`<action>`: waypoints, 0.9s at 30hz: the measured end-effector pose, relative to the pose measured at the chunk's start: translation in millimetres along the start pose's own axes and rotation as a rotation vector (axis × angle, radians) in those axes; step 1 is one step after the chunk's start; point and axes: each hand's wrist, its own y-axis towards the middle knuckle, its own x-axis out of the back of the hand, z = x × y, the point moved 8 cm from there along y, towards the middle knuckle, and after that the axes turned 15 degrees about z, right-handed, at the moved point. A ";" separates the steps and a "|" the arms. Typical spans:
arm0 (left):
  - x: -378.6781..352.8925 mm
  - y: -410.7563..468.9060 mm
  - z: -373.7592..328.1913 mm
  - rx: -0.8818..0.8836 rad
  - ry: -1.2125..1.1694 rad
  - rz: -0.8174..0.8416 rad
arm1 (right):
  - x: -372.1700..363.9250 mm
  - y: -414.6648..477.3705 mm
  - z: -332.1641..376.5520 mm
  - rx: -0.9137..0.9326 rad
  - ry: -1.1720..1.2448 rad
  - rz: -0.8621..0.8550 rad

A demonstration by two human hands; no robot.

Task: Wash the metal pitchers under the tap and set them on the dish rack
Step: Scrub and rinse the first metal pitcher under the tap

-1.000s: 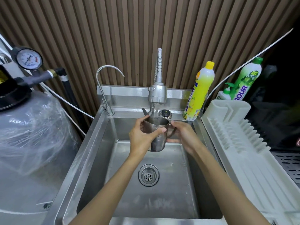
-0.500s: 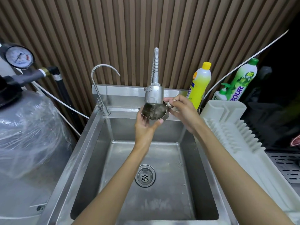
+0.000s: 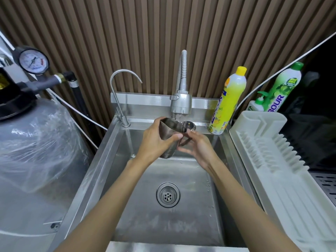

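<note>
- The pitcher (image 3: 168, 130) has come down from its tipped pose at the tap (image 3: 181, 103); it now sits near upright just beneath it
- left hand (image 3: 154, 142) wraps its body; right hand (image 3: 199, 149) grips the handle
- dish rack (image 3: 272, 160) lies beyond the right hand, the nearer one
</note>
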 end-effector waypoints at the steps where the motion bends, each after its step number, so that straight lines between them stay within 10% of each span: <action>1: -1.6 0.4 3.3 0.028 -0.017 -0.009 | 0.8 -2.6 0.9 -0.007 -0.039 -0.030; 16: -60.5 0.5 17.6 0.044 -0.717 0.117 | 16.1 -33.2 95.2 0.121 -0.778 -0.273; 27: -37.0 13.1 6.7 -0.051 -0.558 -0.126 | 7.6 -1.1 95.6 0.253 -0.439 -0.113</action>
